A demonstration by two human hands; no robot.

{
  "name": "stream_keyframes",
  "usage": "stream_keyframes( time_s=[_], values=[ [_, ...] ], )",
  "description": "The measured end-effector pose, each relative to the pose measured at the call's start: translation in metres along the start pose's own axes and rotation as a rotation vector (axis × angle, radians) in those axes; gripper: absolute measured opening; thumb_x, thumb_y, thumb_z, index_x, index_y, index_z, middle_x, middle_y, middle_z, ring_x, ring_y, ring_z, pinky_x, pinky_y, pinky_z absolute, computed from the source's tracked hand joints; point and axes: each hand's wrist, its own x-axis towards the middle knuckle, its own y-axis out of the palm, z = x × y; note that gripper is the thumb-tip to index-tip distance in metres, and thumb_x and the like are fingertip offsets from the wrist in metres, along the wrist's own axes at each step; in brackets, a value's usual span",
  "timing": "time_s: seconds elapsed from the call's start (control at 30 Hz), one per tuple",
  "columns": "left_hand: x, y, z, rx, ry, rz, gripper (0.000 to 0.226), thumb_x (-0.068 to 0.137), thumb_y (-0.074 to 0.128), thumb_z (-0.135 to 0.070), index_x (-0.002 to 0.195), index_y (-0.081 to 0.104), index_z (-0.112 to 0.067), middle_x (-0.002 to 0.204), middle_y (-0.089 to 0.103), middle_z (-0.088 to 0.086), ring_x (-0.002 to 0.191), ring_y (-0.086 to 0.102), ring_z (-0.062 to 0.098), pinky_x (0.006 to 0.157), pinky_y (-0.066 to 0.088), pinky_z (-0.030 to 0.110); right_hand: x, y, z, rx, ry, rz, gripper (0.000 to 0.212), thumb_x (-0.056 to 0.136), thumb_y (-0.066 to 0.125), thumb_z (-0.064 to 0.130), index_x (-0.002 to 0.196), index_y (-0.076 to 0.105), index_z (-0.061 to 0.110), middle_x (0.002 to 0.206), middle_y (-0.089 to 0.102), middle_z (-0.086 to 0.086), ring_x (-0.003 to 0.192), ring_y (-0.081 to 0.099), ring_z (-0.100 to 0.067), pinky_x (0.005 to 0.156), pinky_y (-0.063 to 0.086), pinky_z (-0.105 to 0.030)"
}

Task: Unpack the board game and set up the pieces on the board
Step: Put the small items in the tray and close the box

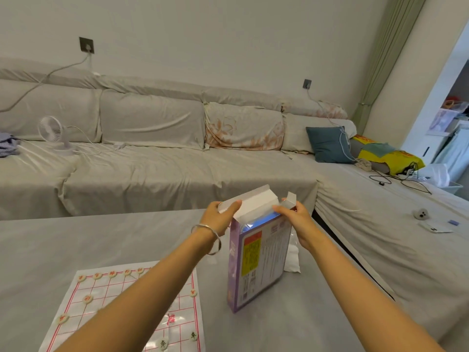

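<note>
In the head view, you have the tall purple cardboard box [256, 262] standing upright on the grey cloth-covered tabletop [63, 245], just right of the flat white game board [106, 295] printed with a red grid. The face of the box toward you carries a yellow and red label and columns of print too small to read. Its white top lid flap [251, 201] is folded up and open. Your left hand [223, 214], with a silver bangle [210, 237] on that wrist, curls its fingers round the left edge of the lid flap. Your right hand [295, 219] pinches the small side flap at the box's top right corner. On the board's grid sit round cream game pieces [87, 299] marked with red or dark characters, and your left forearm reaches across above the board. A crumpled white plastic bag [293, 260] lies just behind the box's right side
</note>
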Motion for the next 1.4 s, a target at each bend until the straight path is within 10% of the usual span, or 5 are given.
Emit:
stream_keyframes(
  time_s=[0.27, 0.63, 0.9, 1.0, 1.4],
  values=[
    [-0.033, 0.056, 0.019, -0.382, -0.038, -0.138, 0.041, 0.088, 0.053, -0.044, 0.117, 0.033, -0.023, 0.108, 0.056, 0.005, 0.082, 0.059, 0.016, 0.057, 0.049, 0.023, -0.037, 0.003, -0.013, 0.212, -0.035, -0.238, 0.05, 0.086, 0.066, 0.026, 0.127, 0.038, 0.019, 0.11, 0.059, -0.006, 0.091, 0.06, -0.014, 0.065, 0.05, -0.026],
    [-0.014, 0.047, 0.029, -0.002, 0.151, 0.003, 0.047, 0.091, 0.056, -0.024, 0.132, 0.033, -0.018, 0.133, 0.05, 0.009, 0.082, 0.061, 0.012, 0.057, 0.051, 0.015, -0.062, -0.01, -0.016, 0.189, 0.034, -0.306, 0.028, 0.089, 0.061, 0.02, 0.112, 0.045, 0.017, 0.095, 0.061, -0.009, 0.072, 0.061, -0.012, 0.055, 0.046, -0.025],
    [-0.011, 0.048, 0.031, -0.33, 0.051, 0.089, 0.075, 0.077, 0.03, -0.076, 0.125, 0.043, -0.02, 0.114, 0.062, 0.006, 0.081, 0.068, 0.022, 0.07, 0.058, 0.034, -0.074, -0.029, -0.013, 0.363, 0.056, -0.136, 0.04, 0.099, 0.029, 0.046, 0.098, 0.06, 0.021, 0.075, 0.067, -0.005, 0.068, 0.062, -0.015, 0.055, 0.046, -0.022],
    [-0.01, 0.046, 0.033, -0.206, 0.167, 0.056, 0.021, 0.1, 0.031, -0.033, 0.12, 0.035, -0.027, 0.095, 0.059, -0.004, 0.073, 0.063, 0.012, 0.054, 0.053, 0.016, -0.072, -0.029, -0.014, 0.321, 0.029, -0.112, 0.017, 0.098, 0.042, 0.026, 0.11, 0.052, 0.02, 0.085, 0.061, -0.005, 0.068, 0.061, -0.013, 0.05, 0.047, -0.02],
    [0.0, 0.034, 0.025, -0.186, 0.333, 0.039, 0.016, 0.097, 0.039, -0.005, 0.103, 0.044, -0.02, 0.093, 0.06, -0.004, 0.073, 0.065, 0.013, 0.054, 0.053, 0.019, -0.063, -0.023, -0.014, 0.168, -0.253, -0.089, 0.022, 0.099, 0.03, 0.011, 0.114, 0.046, 0.015, 0.098, 0.06, -0.003, 0.073, 0.064, -0.01, 0.054, 0.051, -0.018]
  ],
)
